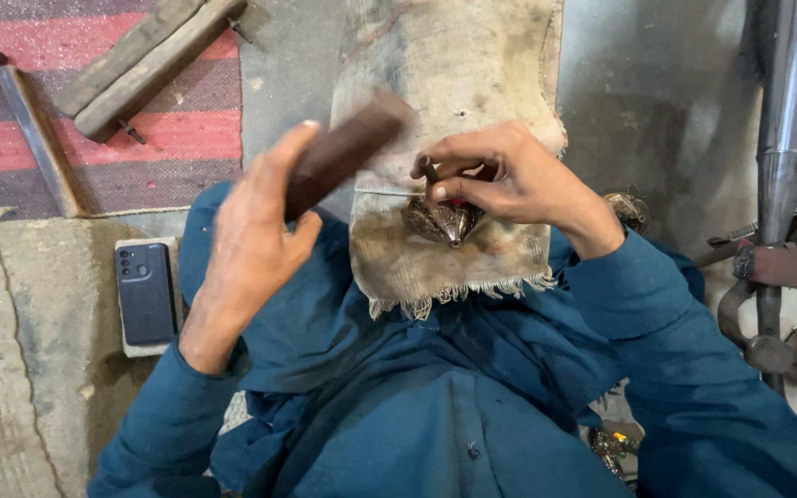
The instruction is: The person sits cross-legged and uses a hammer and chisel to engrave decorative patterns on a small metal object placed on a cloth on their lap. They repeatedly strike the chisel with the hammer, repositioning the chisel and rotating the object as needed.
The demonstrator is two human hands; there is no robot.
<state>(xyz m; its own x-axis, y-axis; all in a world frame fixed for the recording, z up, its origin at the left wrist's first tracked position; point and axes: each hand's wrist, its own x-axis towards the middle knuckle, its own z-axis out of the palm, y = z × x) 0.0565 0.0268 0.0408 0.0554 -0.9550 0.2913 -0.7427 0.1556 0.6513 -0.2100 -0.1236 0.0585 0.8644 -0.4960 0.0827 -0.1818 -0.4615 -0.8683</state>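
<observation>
A seated person in blue clothing works over one frayed burlap cloth (454, 83) draped across the lap. The left hand (255, 226) wraps its grip around one dark wooden block (348, 148), raised and tilted just left of the work. The right hand (509, 180) pinches one thin metal rod (385, 192) with a narrow grip, directly above one small cone-shaped metal piece (443, 221) resting on the cloth. Below and left of the left grip, one dark smartphone (145, 293) lies face down on the floor. Two wooden battens (145, 60) lie far beyond it.
</observation>
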